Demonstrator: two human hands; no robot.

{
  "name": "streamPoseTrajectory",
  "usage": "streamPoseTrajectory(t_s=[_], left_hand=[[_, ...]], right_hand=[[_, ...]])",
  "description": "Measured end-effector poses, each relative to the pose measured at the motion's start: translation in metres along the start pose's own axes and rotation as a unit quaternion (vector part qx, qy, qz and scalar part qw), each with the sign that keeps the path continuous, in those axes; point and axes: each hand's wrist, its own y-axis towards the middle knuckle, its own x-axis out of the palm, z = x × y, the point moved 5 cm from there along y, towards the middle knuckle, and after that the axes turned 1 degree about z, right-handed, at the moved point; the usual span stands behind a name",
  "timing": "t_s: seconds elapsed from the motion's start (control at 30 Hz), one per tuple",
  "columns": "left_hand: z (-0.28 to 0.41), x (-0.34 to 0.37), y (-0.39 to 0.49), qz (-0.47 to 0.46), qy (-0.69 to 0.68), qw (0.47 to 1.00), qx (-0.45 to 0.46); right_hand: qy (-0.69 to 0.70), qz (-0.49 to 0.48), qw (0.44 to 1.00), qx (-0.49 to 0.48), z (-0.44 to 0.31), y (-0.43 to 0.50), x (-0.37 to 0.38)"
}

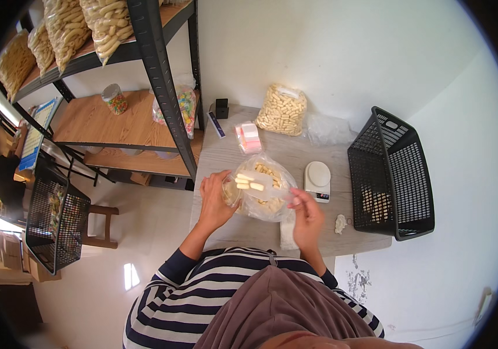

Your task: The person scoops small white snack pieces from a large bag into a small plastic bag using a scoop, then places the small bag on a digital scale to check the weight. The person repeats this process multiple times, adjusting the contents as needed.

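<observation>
My left hand [215,198] holds a small clear plastic container [231,192], tilted towards the middle. My right hand [306,211] grips a translucent scoop [262,178] with several pale, finger-shaped snack pieces [256,186] on it. The scoop is over an open clear plastic bag [281,213] that holds more of these pieces. To the right of the bag lies a white digital kitchen scale [319,176] with nothing on its round platform. A white cloth or paper [289,231] lies partly behind my right hand. Whether the container touches the bag, I cannot tell.
Behind the bag are a pink-and-white packet [249,137], a full bag of snack pieces [283,110] and crumpled clear plastic [329,129]. A black plastic basket [388,174] stands at the table's right end. Metal shelving [157,65] rises at the left; further left, a person [2,170] is beside another basket [57,218].
</observation>
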Motion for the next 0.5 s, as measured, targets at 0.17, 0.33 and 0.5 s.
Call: streamPoseTrajectory(t_s=[0.17,0.33,0.5], left_hand=[[0.0,-0.003,0.001,0.0,-0.036,0.999,0.002],[-0.019,0.002,0.0,-0.02,-0.198,0.98,-0.029],[-0.01,-0.024,0.007,-0.036,-0.378,0.921,-0.088]], right_hand=[[-0.16,-0.107,0.93,-0.314,-0.044,-0.013,0.02],[-0.189,-0.012,0.936,-0.296,-0.039,-0.007,0.0],[-0.26,-0.016,0.949,-0.178,0.003,0.014,-0.007]])
